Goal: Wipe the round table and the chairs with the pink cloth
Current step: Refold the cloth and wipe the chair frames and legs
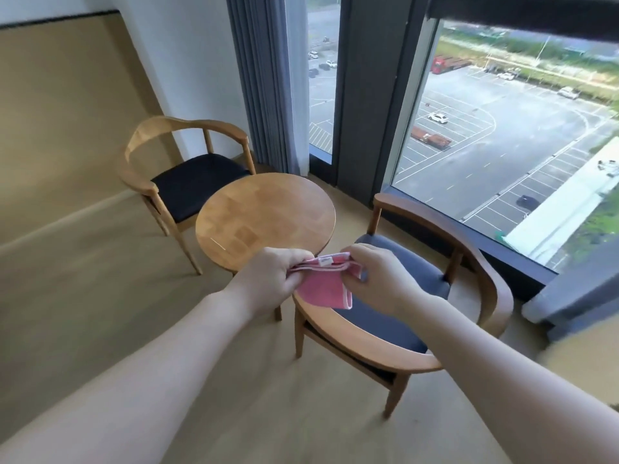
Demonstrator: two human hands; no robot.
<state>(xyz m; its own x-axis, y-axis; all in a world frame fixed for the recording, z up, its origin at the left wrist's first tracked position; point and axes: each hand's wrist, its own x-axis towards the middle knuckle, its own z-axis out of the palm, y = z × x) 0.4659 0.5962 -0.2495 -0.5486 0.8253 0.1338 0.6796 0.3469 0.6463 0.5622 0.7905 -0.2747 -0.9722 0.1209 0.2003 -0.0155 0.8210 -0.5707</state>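
A folded pink cloth (326, 284) hangs in the air between both hands, above the near edge of the round wooden table (264, 216). My left hand (268, 283) pinches its left end and my right hand (382, 279) pinches its right corner. One wooden armchair with a dark seat (187, 182) stands behind and to the left of the table. A second wooden armchair (402, 313) stands close in front of me on the right, its curved backrest toward me. The cloth touches neither the table nor the chairs.
A tall window (502, 145) fills the right side, with a dark sill along the floor. Grey curtains (264, 82) hang behind the table. A beige wall (67, 122) runs along the left. Light wooden floor (100, 313) lies open to the left of the table.
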